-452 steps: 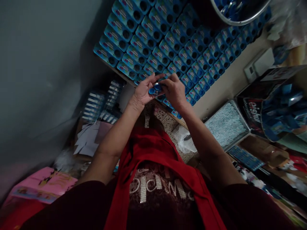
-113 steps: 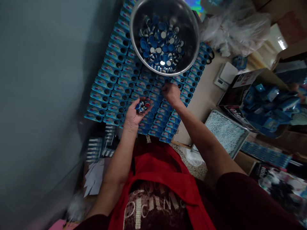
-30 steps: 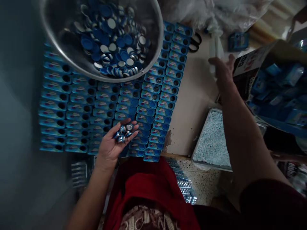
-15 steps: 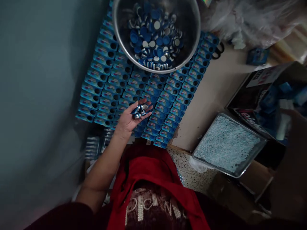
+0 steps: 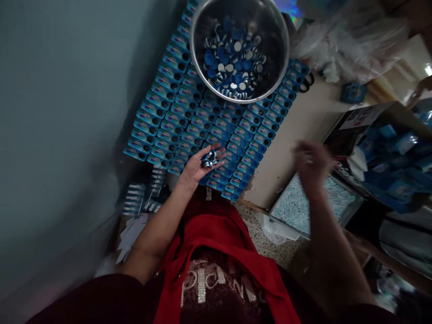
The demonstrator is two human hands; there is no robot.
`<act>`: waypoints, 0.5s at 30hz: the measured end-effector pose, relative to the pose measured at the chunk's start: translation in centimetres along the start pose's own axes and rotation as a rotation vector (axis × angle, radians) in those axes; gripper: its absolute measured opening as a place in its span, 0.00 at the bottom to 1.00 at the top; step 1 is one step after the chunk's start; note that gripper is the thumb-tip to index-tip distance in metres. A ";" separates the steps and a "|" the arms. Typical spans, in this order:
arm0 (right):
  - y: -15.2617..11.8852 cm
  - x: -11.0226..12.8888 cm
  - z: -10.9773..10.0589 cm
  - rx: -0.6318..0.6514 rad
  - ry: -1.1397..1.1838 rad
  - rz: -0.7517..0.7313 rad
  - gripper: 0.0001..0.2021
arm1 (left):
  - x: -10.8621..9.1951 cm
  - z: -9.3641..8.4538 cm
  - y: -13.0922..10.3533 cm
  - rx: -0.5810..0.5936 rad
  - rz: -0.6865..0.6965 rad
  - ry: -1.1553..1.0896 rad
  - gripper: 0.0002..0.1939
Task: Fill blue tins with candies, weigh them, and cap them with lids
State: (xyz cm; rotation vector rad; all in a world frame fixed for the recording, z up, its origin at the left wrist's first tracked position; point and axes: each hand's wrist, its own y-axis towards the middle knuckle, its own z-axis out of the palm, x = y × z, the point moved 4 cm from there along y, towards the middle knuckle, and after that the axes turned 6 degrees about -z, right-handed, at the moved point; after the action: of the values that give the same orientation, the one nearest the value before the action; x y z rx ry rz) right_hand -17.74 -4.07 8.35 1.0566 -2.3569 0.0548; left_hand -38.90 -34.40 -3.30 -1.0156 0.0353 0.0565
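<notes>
Palm up, my left hand [image 5: 199, 166] cups a small pile of blue and silver discs [image 5: 211, 159] above the lower part of the rows of blue packs [image 5: 189, 121]. My right hand [image 5: 311, 163] is smeared by motion over the upper part of a tray of small white and blue pellets [image 5: 293, 207]; whether its fingers hold something cannot be made out. A large metal bowl [image 5: 286, 49] of blue and silver discs stands on the far packs. Many packs have a dark round hole; some nearer ones show a blue disc there.
Black scissor handles [image 5: 306, 83] lie by the packs' right edge. Clear plastic bags [image 5: 354, 49] are at the upper right. An open box [image 5: 351, 121] and many blue packs [image 5: 391, 166] are at the right. Striped cartons [image 5: 135, 198] stand at the lower left.
My right hand has come into sight over the tray, from a dark blur at the right edge. The view has shifted, and my left hand still holds the discs.
</notes>
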 end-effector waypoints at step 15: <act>-2.2 11.4 17.4 0.768 0.256 -0.436 0.22 | 0.7 -0.9 1.5 0.011 -0.094 -0.087 0.08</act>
State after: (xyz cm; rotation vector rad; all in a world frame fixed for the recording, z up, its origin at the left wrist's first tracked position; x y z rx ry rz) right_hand -30.51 -17.73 -1.10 1.7661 -1.8354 0.9268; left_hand -38.29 -34.31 -5.11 -1.0014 -0.0912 0.0150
